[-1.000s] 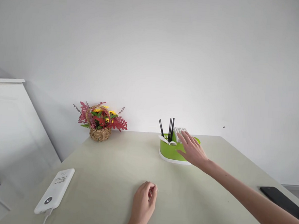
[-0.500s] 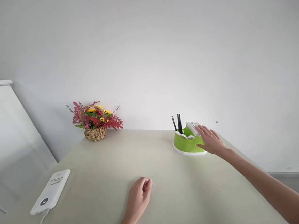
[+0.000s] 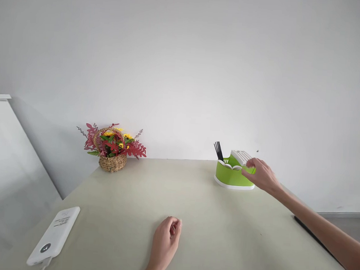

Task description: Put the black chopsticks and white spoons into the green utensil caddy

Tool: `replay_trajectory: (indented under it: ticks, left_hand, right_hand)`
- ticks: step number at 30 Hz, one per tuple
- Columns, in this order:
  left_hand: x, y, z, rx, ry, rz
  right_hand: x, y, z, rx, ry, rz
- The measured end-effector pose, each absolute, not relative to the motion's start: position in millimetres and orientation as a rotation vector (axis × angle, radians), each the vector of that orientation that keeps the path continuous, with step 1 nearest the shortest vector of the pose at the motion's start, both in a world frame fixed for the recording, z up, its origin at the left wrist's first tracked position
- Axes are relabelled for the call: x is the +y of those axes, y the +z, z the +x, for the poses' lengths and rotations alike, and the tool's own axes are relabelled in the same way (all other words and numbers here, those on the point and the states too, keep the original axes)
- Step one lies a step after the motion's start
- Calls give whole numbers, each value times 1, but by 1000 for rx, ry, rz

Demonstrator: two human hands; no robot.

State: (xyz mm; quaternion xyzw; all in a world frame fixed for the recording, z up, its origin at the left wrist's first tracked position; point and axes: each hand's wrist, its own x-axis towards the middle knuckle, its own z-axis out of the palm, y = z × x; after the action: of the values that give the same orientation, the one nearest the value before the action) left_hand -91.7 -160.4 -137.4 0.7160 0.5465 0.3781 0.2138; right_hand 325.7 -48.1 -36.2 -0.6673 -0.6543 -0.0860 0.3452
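A green utensil holder (image 3: 234, 178) with a white base stands toward the back right of the table. Black chopsticks (image 3: 218, 151) lean in its left side, and a white slotted top piece (image 3: 240, 156) sits at its right. At the holder's right end is my right hand (image 3: 262, 173), thumb and curled fingers apart, with green rim showing between them. Whether it grips the rim is hard to see. My left hand (image 3: 165, 239) rests on the table near the front, loosely closed, with a hollow between fingers and thumb and nothing visible inside.
At the back left stands a wicker basket (image 3: 112, 163) of red and yellow flowers. A white power bank (image 3: 54, 235) with a cable lies at the front left. Part of a dark flat object (image 3: 314, 237) shows beneath my right arm. A white cabinet (image 3: 8, 160) is on the left.
The utensil holder has shifted right along with my right hand, whose spread fingers are now curled. The chopsticks have bunched and tilted left. The left hand stays on the table, still closed.
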Motion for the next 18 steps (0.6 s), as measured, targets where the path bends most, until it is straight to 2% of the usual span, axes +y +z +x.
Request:
replay_trajectory:
  ticks: [10, 18]
  left_hand:
    - [-162, -135, -92, 1512, 1044, 1989]
    - [-160, -137, -91, 1518, 1007, 2001]
  right_hand:
    - [-50, -53, 267, -1340, 136, -1660]
    - [-46, -76, 280, -1283, 85, -1722]
